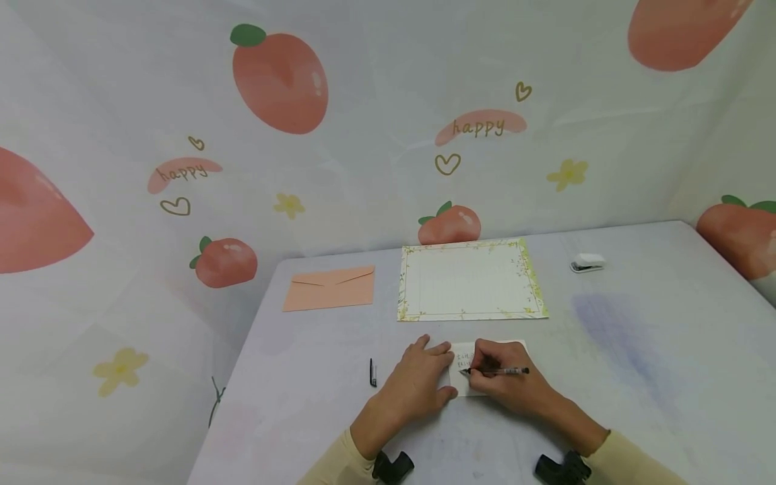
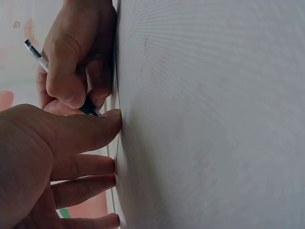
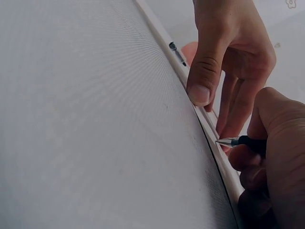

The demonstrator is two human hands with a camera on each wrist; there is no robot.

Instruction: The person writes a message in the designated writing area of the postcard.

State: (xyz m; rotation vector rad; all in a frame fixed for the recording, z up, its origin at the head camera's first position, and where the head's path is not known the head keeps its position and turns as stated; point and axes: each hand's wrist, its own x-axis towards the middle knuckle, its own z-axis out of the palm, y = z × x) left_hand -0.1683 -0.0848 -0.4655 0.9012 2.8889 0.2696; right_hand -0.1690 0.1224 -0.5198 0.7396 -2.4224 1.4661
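Observation:
A pen (image 1: pixel 506 370) is pinched in my right hand (image 1: pixel 512 380), its tip at the small white paper (image 1: pixel 462 386) on the table. Dark handwriting shows on the paper's upper left part. My left hand (image 1: pixel 418 380) lies along the paper's left edge, fingers spread and fairly straight, with the thumb (image 2: pixel 90 130) and fingertips on or right beside it. In the right wrist view the pen's metal tip (image 3: pixel 228 141) points toward the left hand. The right hand covers part of the paper. Left of the left hand lies a pen cap (image 1: pixel 372 372).
Behind the hands lies a large sheet with a floral border (image 1: pixel 469 283). A peach-coloured envelope (image 1: pixel 330 288) is at the back left, and a white stapler (image 1: pixel 588 262) at the back right. A printed cloth backdrop (image 1: pixel 364 168) stands beyond the table (image 1: pixel 636 377).

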